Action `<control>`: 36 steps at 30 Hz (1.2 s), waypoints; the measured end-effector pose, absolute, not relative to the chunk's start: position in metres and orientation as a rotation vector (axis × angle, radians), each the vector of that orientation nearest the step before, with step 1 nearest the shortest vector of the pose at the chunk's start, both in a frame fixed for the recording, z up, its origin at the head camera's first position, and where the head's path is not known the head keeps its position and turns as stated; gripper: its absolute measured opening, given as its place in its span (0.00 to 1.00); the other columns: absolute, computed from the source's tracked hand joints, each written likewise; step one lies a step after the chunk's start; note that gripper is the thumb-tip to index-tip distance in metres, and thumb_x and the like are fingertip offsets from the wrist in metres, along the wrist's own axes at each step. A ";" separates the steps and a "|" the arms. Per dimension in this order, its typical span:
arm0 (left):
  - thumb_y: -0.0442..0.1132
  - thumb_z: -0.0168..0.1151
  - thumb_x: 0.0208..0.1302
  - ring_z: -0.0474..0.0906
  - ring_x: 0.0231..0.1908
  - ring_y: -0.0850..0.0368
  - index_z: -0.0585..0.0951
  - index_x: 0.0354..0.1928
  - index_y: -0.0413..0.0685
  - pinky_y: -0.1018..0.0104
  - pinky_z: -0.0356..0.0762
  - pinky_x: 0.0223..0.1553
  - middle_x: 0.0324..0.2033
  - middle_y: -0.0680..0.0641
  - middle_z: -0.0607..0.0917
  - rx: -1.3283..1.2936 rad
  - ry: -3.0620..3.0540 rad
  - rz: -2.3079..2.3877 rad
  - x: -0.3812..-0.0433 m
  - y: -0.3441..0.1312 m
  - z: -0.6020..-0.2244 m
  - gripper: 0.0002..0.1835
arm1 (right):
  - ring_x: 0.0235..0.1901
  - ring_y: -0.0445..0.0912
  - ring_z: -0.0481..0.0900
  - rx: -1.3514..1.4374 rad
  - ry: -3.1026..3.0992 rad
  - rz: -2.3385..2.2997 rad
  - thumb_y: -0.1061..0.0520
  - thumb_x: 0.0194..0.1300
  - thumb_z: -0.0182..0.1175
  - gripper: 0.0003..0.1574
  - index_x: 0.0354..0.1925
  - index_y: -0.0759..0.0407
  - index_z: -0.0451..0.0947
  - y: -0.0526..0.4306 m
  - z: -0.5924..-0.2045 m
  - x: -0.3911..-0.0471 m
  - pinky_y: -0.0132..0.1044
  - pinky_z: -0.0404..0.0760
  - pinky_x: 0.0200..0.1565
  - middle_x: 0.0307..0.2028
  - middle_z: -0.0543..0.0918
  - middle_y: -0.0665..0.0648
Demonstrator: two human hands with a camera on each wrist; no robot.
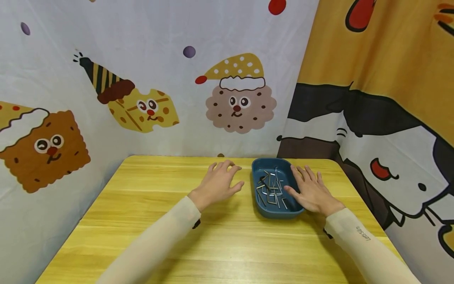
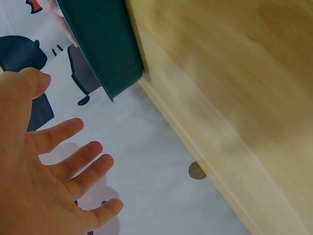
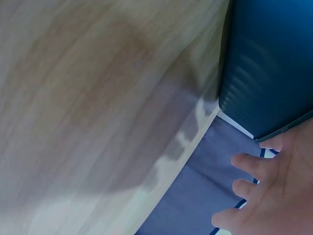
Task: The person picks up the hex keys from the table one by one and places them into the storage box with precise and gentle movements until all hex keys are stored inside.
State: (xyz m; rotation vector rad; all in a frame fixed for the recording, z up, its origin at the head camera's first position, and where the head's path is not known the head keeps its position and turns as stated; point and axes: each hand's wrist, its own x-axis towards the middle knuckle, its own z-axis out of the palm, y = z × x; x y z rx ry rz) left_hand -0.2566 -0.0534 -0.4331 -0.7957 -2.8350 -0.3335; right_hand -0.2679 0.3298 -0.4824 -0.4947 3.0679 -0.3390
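A dark blue plastic tray point(image 1: 280, 215) sits on the table towards the back right, and its outer wall point(image 2: 110, 49) shows in the left wrist view. Inside lie several loose L-shaped metal hex keys point(image 1: 271, 196), mostly silver, with a darker piece among them. My left hand point(image 1: 219, 182) hovers to the left of the tray, apart from it, fingers spread and loosely bent, holding nothing. At the tray's right side is my right hand point(image 1: 312, 192), fingers extended and thumb over the rim. Whether it touches the rim I cannot tell.
The tray stands on a yellow wood-grain table point(image 1: 198, 252). Behind the table's back edge hangs a white cloth point(image 1: 159, 47) printed with cartoon biscuits and cheese. To the right hangs an orange and white cartoon curtain point(image 1: 400, 63).
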 end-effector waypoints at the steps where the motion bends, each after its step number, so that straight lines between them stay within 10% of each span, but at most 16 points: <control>1: 0.63 0.61 0.89 0.84 0.73 0.41 0.82 0.80 0.54 0.29 0.73 0.83 0.76 0.44 0.83 -0.793 -2.833 -0.340 -0.256 -0.056 -0.433 0.30 | 0.92 0.79 0.44 -0.494 3.069 -0.334 0.22 0.90 0.47 0.62 0.97 0.58 0.44 0.330 -0.482 -0.268 0.89 0.40 0.85 0.92 0.54 0.76; 36: 0.57 0.66 0.87 0.82 0.74 0.26 0.81 0.80 0.49 0.16 0.72 0.78 0.77 0.33 0.81 -0.542 -2.851 -0.342 -0.219 -0.183 -0.441 0.31 | 0.92 0.77 0.49 -0.550 3.127 -0.349 0.23 0.90 0.50 0.59 0.97 0.55 0.50 0.337 -0.481 -0.275 0.87 0.43 0.87 0.92 0.56 0.74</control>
